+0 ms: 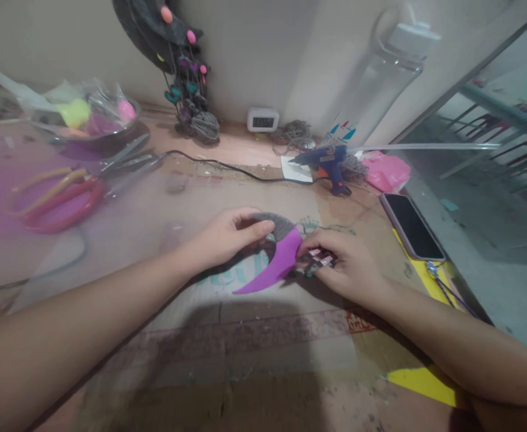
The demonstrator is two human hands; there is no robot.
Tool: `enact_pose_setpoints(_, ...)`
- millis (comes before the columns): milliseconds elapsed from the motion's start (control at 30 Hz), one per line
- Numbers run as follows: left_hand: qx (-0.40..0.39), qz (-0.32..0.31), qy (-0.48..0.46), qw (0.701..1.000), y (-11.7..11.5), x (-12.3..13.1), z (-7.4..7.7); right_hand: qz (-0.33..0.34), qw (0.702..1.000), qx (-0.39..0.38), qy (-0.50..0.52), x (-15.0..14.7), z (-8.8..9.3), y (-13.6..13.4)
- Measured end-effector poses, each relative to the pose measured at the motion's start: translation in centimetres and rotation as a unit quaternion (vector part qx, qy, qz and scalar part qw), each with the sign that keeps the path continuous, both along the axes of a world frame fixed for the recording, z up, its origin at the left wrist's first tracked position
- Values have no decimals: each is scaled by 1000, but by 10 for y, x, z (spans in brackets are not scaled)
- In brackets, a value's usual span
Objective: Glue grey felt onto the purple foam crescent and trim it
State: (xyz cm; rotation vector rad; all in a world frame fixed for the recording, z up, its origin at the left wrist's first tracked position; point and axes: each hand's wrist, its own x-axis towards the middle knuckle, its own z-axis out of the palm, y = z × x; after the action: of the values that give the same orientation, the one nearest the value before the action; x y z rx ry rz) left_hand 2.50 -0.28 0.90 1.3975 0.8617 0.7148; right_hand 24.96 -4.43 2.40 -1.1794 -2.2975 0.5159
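A purple crescent-shaped cutout [280, 261] is held above the taped cardboard, its upper part wrapped in grey yarn [276, 222]. My left hand [234, 235] is closed on the wrapped end, thumb on top. At the crescent's right edge, my right hand [338, 258] has its fingers curled together in a pinch. A thin grey strand seems to run from the wrapped part past the right hand. Whether these fingers grip the strand or the purple edge, I cannot make out. The crescent's lower tip points left and hangs free.
Behind the hands lie a blue glue gun [331, 165], a small white digital clock [263, 120] and a clear bottle [380, 90]. Red-handled scissors [65, 204] and a bowl [96, 139] of bagged items stand left. A phone [412, 225] lies near the right edge.
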Motion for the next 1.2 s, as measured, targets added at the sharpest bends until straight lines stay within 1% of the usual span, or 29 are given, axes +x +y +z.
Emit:
enact_pose_setpoints(67,3,-6,-8,1000,1,-1,-2,-28,999,-31,1,-1,0,0)
enact_pose_setpoints(167,1,1,9,1000,0,-2,-2,-73,996,-40,25,-1,0,1)
enact_pose_setpoints(233,-7,7,21,1000,-1,-2,0,-75,995,-43,39,-1,-2,2)
enact_pose_setpoints(433,-24,19,15,999,-2,0,4,-29,995,-87,46,-5,-9,1)
enact_pose_setpoints(600,-47,22,37,998,-2,1,6,-17,995,-86,55,-7,-9,-2)
enact_pose_setpoints(633,-41,22,35,998,-2,0,6,-22,995,-80,64,-7,-9,-2)
enact_pose_setpoints(733,-24,16,34,999,-1,0,4,-67,990,-52,109,-6,-8,-3)
enact_pose_setpoints(833,-24,13,43,999,-1,0,4,-97,983,-61,146,-5,-8,-1)
enact_pose_setpoints(900,-26,13,39,999,-1,0,5,-90,983,-76,142,-6,-8,1)
enact_pose_setpoints(1067,-24,9,45,999,-1,1,6,-72,990,-88,90,-8,-8,4)
enact_pose_setpoints(1200,-12,4,59,998,-1,2,6,-33,992,-100,67,-10,-10,4)
